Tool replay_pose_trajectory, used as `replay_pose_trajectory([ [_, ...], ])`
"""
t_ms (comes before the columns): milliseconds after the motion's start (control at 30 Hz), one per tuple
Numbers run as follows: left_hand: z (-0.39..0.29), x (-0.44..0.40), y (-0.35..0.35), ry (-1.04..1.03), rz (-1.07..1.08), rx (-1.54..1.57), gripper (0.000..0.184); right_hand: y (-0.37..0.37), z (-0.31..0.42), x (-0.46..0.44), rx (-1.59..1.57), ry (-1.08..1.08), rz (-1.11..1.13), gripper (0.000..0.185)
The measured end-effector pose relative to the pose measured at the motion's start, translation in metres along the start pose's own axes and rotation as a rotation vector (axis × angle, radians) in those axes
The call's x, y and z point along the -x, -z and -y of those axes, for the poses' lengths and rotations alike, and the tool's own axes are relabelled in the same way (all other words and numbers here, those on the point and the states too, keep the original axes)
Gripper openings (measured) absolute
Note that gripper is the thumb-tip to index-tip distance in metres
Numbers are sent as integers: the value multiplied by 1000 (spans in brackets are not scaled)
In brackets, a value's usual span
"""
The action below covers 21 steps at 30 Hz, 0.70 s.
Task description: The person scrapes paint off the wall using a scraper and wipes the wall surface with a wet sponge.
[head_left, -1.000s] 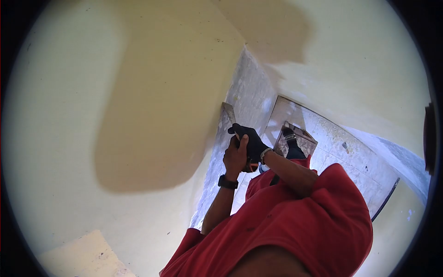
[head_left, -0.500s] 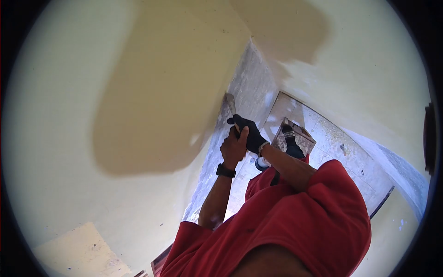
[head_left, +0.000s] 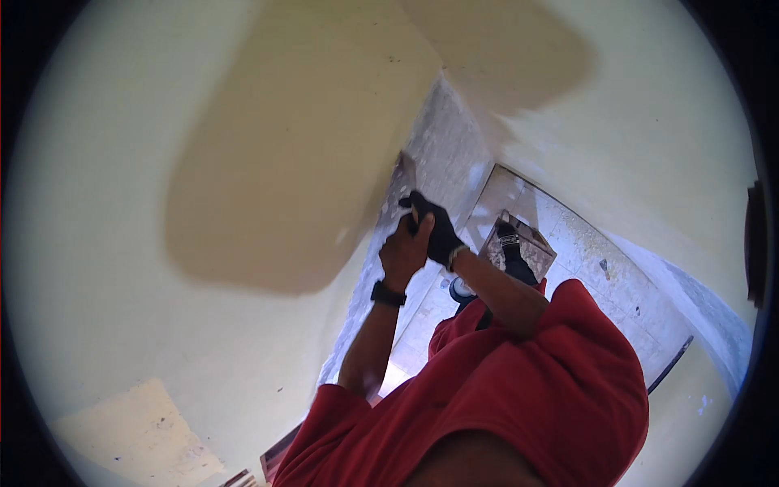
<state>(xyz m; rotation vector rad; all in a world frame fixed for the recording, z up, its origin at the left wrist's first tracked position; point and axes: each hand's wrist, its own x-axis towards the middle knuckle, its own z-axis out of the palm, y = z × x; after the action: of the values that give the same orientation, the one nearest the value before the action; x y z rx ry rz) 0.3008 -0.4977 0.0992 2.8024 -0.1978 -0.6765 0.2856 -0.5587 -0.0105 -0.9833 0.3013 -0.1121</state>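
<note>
A scraper point(head_left: 408, 172) with a flat metal blade lies against the rough grey band point(head_left: 442, 134) low on the wall, near the edge of the yellow paint. My right hand point(head_left: 438, 233), in a black glove, is closed around its handle. Bare and with a black watch on the wrist, my left hand point(head_left: 402, 252) grips the lower part of the handle, touching the right hand. Most of the handle is hidden by the fingers.
A foot in dark footwear point(head_left: 510, 237) is at a worn box or block point(head_left: 538, 247) on the pale, debris-specked floor point(head_left: 588, 252). A round object point(head_left: 461, 288) shows beside my red shirt. A dark rod point(head_left: 670, 365) lies along the right wall.
Both hands and the scraper have moved up and slightly left along the grey band. The left forearm has shifted left, and the shadow on the wall has moved upward.
</note>
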Motion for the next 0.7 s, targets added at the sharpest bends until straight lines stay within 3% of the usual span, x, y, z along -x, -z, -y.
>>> replay_pose_trajectory([
  [33, 8, 12, -7, -26, -34, 20, 58, 1, -2, 12, 59, -56, 54, 30],
  [133, 15, 24, -12, 46, -19, 227, 57, -9, 16, 23, 96, 85, 14, 41],
  [200, 13, 18, -8, 51, -20, 137, 58, -9, 20, 16, 397, 300, 14, 40],
  [233, 16, 15, -8, 58, -22, 137, 58, -8, 20, 13, 395, 296, 20, 40],
  [300, 20, 12, -9, -12, -35, 91, 56, -7, 17, 13, 237, -7, 96, 30],
  [400, 31, 23, -6, 44, -18, 128, 57, -21, -4, 19, -7, -128, 40, 30],
  [433, 31, 27, -6, 51, -28, 144, 57, -19, -7, 26, -3, -128, 41, 30],
  [500, 30, 31, -2, 80, -8, 134, 58, -24, 11, 38, 346, 170, 32, 29],
  [533, 30, 31, -2, 81, 0, 134, 57, -26, 2, 37, 64, -44, 7, 29],
  [633, 23, 13, -2, 68, -22, 126, 55, -19, 1, 17, -140, -198, 3, 29],
  [667, 13, 11, 4, 59, -8, 111, 56, -16, 20, 10, 123, -61, -10, 31],
  [700, 6, 8, 8, 38, -2, 104, 57, -18, 18, 12, 129, -65, -2, 31],
])
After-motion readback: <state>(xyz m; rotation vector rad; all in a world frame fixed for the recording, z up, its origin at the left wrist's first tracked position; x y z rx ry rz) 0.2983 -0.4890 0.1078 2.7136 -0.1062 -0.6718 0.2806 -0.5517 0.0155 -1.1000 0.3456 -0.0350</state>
